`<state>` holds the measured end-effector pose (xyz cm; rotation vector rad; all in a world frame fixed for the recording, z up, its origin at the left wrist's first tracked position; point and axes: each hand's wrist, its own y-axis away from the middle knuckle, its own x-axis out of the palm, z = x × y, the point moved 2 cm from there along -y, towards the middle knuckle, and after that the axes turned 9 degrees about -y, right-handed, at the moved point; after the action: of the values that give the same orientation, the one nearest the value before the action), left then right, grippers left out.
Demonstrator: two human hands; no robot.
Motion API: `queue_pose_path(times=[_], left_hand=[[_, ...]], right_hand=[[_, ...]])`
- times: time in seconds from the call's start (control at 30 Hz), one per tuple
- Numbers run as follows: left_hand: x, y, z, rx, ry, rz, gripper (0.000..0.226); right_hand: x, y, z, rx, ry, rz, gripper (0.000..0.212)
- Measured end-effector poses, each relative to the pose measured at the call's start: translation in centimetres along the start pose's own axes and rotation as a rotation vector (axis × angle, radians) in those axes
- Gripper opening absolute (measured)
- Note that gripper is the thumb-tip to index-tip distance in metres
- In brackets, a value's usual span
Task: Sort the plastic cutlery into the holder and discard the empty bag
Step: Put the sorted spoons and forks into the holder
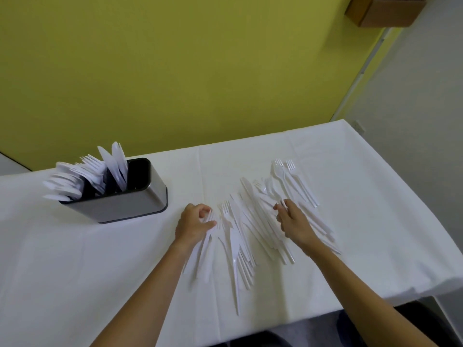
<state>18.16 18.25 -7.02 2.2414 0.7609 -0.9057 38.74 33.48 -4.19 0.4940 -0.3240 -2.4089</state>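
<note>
The left hand curls narrowly, thumb and fingers pinching the top of a few white knives at the left edge of the cutlery pile. The right hand lies half open, palm down on the pile, a handle between its fingertips. The holder stands left on the surface, part-filled; white on white blurs the separate pieces.

Showing as brushed, satin-grey metal w/ dark matt inside: oblong steel cutlery holder. Looking smooth, thin, slightly translucent & faintly glossy: loose white plastic forks and knives. Lying matt, soft, creased along fold lines: white cloth-like table cover. Reading flat matt, painted: yellow-green wall. Appearing dull brown cardboard: box top right.
</note>
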Motion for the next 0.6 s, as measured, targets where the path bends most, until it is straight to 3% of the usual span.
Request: queue_pose_path(times=[0.17,0.4,0.6], left_hand=[[-0.1,0.2,-0.1,-0.062,0.025,-0.028,0.021],[-2.5,1.1,-1.4,-0.089,0.357,-0.176,0.019],[-3.9,2.4,-4.1,-0.062,0.647,-0.069,0.024]], right_hand=[[0.6,1.9,-0.3,0.160,-0.254,0.146,0.022],[1.9,2.8,-0.2,0.146,-0.202,0.220,0.020],[3.8,3.0,0.6,0.114,-0.089,0.249,0.034]])
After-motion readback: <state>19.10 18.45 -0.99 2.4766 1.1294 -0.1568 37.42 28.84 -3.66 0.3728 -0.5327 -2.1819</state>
